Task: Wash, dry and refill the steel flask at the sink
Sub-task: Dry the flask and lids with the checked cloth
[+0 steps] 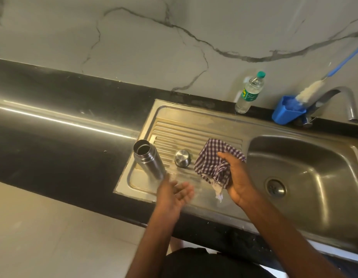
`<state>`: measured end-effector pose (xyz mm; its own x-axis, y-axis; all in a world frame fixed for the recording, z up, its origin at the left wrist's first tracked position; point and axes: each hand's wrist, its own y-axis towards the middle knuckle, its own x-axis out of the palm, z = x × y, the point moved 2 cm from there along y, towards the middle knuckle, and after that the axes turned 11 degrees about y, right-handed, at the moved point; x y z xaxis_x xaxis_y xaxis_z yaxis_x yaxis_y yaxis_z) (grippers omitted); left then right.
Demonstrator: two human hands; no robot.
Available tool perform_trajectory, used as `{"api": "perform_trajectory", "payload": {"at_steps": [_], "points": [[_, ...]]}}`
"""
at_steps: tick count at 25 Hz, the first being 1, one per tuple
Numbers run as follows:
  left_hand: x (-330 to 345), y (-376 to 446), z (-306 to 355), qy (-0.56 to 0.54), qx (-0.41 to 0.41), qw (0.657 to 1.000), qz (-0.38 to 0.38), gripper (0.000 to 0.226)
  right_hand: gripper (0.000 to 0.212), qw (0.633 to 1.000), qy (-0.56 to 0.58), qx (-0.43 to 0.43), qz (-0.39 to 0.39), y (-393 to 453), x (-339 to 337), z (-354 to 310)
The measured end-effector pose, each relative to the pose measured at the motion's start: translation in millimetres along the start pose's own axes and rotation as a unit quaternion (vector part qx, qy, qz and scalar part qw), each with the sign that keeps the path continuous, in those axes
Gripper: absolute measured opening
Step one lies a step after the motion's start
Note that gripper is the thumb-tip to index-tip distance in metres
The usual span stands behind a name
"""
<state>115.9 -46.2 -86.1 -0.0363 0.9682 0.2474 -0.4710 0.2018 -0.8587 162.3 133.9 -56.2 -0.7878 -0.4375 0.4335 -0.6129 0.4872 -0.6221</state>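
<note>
Left hand (175, 192) open beside flask (149, 161); water bottle (249, 92) label unreadable.

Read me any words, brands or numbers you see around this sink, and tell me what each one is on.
Plastic water bottle, green label: a script word starting "S", too blurred to read in full.
Steel flask: no text visible.
Flask cap: no text visible.
Blue holder: no text visible.

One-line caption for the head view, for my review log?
Right hand grips checked cloth; open left hand beside uncapped steel flask on the drainboard.
</note>
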Motion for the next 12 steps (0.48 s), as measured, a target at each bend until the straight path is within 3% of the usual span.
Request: {"api": "perform_trajectory", "payload": {"at_steps": [1, 3, 5, 7, 9, 10, 12], "points": [[10, -3, -6, 0.142, 0.103, 0.984, 0.026, 0.022, 0.035, 1.000, 0.005, -0.012, 0.007, 3, -4, -6], [29, 5, -4, 0.360, 0.305, 0.879, 0.062, 0.011, 0.038, 0.999, 0.019, -0.030, 0.019, 7, -10, -16], [41, 25, 13, 0.473, 0.412, 0.769, 0.123, 0.035, 0.038, 0.999, 0.033, -0.038, 0.021, 8, -13, -22], [49, 54, 26, 0.557, 0.447, 0.678, 0.174, 0.065, 0.045, 0.998, 0.049, -0.039, 0.017, 8, -14, -25], [54, 79, 29, 0.636, 0.435, 0.607, 0.195, 0.073, 0.059, 0.998, 0.052, -0.038, 0.023, 5, -15, -25], [55, 88, 29, 0.661, 0.419, 0.590, 0.197, 0.066, 0.061, 0.997, 0.054, -0.039, 0.024, 6, -18, -26], [56, 92, 33, 0.670, 0.399, 0.589, 0.211, 0.048, 0.052, 0.997, 0.061, -0.040, 0.024, 5, -23, -31]]}}
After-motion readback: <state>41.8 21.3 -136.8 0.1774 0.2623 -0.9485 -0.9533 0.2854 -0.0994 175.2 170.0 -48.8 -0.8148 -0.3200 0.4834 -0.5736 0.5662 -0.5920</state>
